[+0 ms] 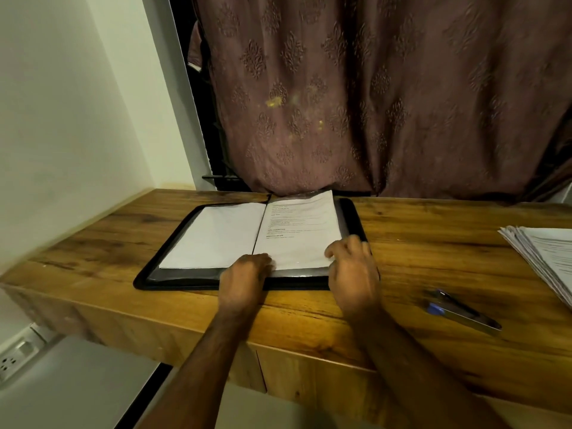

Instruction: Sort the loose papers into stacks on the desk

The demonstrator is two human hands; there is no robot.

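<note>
On the desk, mid-width: black folder (247, 243) lies open and flat on the wooden desk (402, 243), its long axis running left to right along the desk edge, spine pointing away from the person.
Folder left leaf: blank white sheet (213, 235), lying flat.
Folder right leaf: printed sheet (298, 230), text lines readable from the person's side, top edge toward the curtain (371, 88).
Left hand (244, 277): rests at the folder's near edge, just at the foot of the spine; fingers curled down onto the bottom of the pages. Whether it pinches a sheet cannot be told.
Right hand (353, 267): at the near right corner of the folder, fingers bent over the lower corner of the printed sheet, touching it; a firm hold cannot be confirmed.
Paper stack (544, 258): at the desk's far right, well apart from both hands, edges fanned, partly out of view.
Pen (464, 311): lies on the desk between the right hand and the stack, angled diagonally.
</note>
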